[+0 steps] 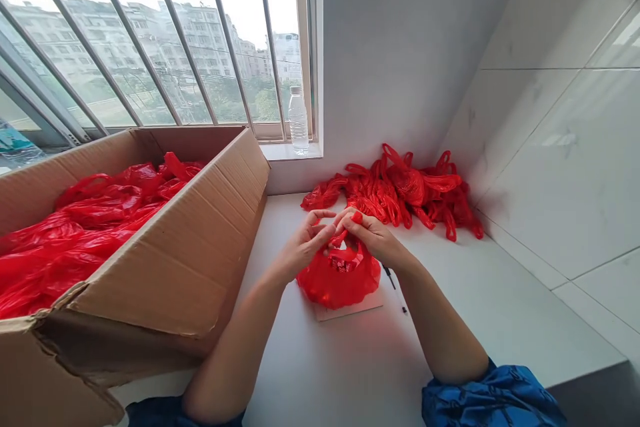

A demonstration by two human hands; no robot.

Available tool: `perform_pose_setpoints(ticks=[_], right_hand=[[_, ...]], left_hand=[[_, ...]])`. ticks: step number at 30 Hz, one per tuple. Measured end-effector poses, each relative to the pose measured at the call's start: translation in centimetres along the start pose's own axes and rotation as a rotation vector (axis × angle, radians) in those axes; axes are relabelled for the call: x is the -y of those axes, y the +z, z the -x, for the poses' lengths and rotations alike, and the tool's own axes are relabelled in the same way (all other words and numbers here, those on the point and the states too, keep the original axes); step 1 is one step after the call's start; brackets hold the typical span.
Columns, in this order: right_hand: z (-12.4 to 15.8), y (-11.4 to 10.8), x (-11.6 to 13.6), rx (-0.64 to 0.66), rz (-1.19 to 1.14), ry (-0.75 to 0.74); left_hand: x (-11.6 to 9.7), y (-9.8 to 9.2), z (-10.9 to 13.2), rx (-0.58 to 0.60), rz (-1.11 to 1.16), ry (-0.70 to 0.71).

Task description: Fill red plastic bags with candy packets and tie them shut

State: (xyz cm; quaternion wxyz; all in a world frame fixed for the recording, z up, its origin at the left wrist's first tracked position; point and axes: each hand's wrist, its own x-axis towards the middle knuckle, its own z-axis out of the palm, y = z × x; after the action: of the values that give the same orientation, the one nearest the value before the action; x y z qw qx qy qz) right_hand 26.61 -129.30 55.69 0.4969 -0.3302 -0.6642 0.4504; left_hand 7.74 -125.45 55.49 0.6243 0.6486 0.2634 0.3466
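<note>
Blue sleeves (493, 397) come first; then both hands meet over the bench (350, 360). Left hand (303, 247) and right hand (375, 237) pinch the handles of the red bag (337, 280), which hangs at 6 o'clock below them.

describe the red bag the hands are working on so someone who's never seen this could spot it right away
Start at the big cardboard box on the white counter; just right of it, both hands meet over one red plastic bag. Unlike the red pile in the corner, it lies alone on a pale card, handles pinched by the left hand and right hand.
</note>
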Motion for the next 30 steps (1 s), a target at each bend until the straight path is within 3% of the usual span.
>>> perform_pose_setpoints(ticks=[3,7,10,17,20,23,27,30], right_hand=[[0.4,-0.3,0.5,0.017,0.162,-0.059],[0.5,0.1,0.5,-0.155,0.272,-0.120],[0.7,0.5,0.5,-0.204,0.358,-0.192],[1.9,-0.4,0.8,-0.254,0.574,-0.347],[3.2,-0.7,0.2,-0.280,0.696,-0.370],[5.9,-0.9,-1.0,-0.329,0.764,-0.313],[10.3,-1.7,-2.9,-0.355,0.691,-0.102],[12.7,-2.5,-3.8,-0.313,0.609,0.057]], left_hand=[[-0.3,-0.3,0.1,0.042,-0.135,0.058],[-0.2,-0.5,0.4,0.045,-0.287,0.089],[0.1,-0.4,0.4,-0.012,-0.415,0.110],[-0.7,-0.3,0.7,0.006,-0.215,0.095],[-0.6,-0.4,0.7,-0.100,-0.197,0.095],[0.6,-1.2,0.4,-0.286,-0.145,0.122],[4.0,-4.2,-0.2,-0.582,-0.061,0.139],[7.0,-6.3,-0.1,-0.700,-0.060,0.113]])
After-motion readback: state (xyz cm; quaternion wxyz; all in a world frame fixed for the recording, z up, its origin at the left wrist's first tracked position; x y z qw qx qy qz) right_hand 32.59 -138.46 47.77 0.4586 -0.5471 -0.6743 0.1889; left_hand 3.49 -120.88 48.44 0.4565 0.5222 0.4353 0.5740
